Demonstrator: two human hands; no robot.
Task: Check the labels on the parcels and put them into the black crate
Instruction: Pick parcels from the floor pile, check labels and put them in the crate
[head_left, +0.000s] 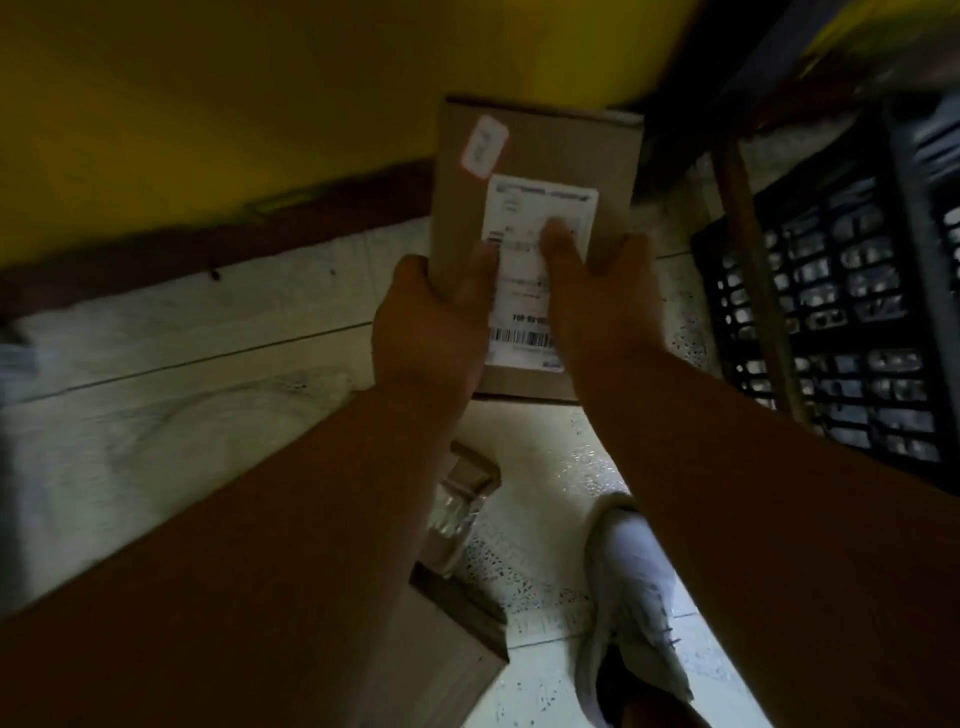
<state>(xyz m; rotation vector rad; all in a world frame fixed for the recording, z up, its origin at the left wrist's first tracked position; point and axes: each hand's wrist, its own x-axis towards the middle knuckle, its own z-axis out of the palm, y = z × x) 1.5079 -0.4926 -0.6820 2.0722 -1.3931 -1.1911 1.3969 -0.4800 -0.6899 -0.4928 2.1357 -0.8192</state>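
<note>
A flat brown cardboard parcel (550, 150) is held up in the middle of the view, label side facing me. It bears a white shipping label (524, 306) with a barcode and a small red-edged sticker (484, 144). My left hand (436, 327) grips its lower left edge, thumb on the face. My right hand (602, 296) holds the lower right side, with a finger lying on the label. The black crate (841, 322) stands on the floor at the right, with open lattice walls.
A yellow wall with a dark skirting runs across the top left. A wooden pole (753, 291) leans in front of the crate. Below my arms lies another cardboard box (462, 525) with tape, and a white shoe (634, 597) on the tiled floor.
</note>
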